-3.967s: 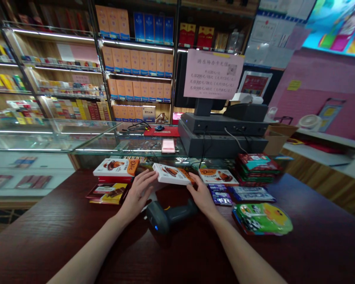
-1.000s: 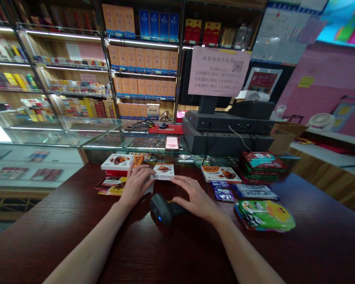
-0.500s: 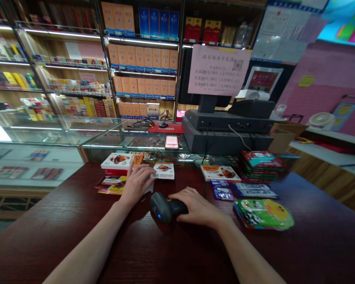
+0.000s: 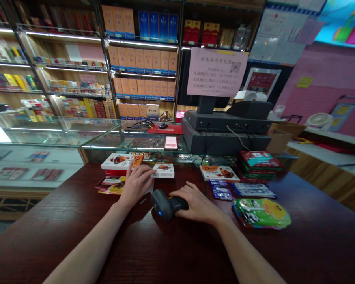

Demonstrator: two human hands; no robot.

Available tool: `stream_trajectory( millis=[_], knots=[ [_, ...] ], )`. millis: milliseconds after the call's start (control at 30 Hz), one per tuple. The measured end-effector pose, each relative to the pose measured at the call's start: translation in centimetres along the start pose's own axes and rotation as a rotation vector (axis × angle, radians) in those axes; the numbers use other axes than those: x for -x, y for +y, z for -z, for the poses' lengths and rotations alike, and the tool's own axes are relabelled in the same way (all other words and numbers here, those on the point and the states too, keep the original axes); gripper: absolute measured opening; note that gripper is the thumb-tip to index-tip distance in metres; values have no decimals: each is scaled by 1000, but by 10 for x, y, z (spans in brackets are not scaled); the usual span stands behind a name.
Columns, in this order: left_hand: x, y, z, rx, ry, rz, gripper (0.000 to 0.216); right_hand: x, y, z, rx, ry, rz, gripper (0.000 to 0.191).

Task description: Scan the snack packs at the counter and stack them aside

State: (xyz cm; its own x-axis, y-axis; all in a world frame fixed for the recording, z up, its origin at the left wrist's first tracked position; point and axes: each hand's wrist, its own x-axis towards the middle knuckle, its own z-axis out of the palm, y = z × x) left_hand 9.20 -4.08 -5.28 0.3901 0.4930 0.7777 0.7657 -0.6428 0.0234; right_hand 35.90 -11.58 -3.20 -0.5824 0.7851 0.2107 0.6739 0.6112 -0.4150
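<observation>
My right hand [image 4: 195, 204] is closed around the grip of a dark barcode scanner [image 4: 163, 205], whose head points left and shows a small blue light. My left hand [image 4: 137, 183] rests low over the table, fingers stretched out and slightly spread. Its fingertips reach the left end of a white chocolate box [image 4: 163, 170] and cover part of it; whether they press on it I cannot tell. Just left of that hand, another white and orange chocolate box [image 4: 116, 160] lies on a stack, with yellow and red chocolate packs [image 4: 111, 185] nearer me.
Right of the scanner sit a Dove box [image 4: 220, 172], purple bars [image 4: 221, 191], blue packets [image 4: 253, 190], a green pack with animal pictures [image 4: 262, 213] and a stack of red-brown packs [image 4: 260, 161]. Behind them stand a glass counter [image 4: 127, 138] and a cash register [image 4: 225, 130].
Both hands hold nearly the same pose. The scanner head has tipped up very slightly in my right hand, and the view has shifted a little.
</observation>
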Motion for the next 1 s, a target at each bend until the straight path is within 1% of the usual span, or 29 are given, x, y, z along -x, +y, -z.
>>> stream_trajectory(
  millis=[200,333,500,700,900,1000],
  knots=[
    [2,-3,-1,-9,-19,-3,31,2,0,14,5,30,-26,53],
    [2,-4,-2,7,-2,35,39,3,4,20,-14,42,-51,50],
    [1,-3,-2,30,15,53,45,5,11,21,-7,59,-67,48],
    [3,-5,-7,5,53,55,41,6,11,22,-21,63,-68,45],
    [3,-4,-4,37,14,55,42,6,9,24,-26,49,-78,44],
    [2,-3,-2,44,6,58,42,5,9,23,-36,15,-88,49]
  ],
)
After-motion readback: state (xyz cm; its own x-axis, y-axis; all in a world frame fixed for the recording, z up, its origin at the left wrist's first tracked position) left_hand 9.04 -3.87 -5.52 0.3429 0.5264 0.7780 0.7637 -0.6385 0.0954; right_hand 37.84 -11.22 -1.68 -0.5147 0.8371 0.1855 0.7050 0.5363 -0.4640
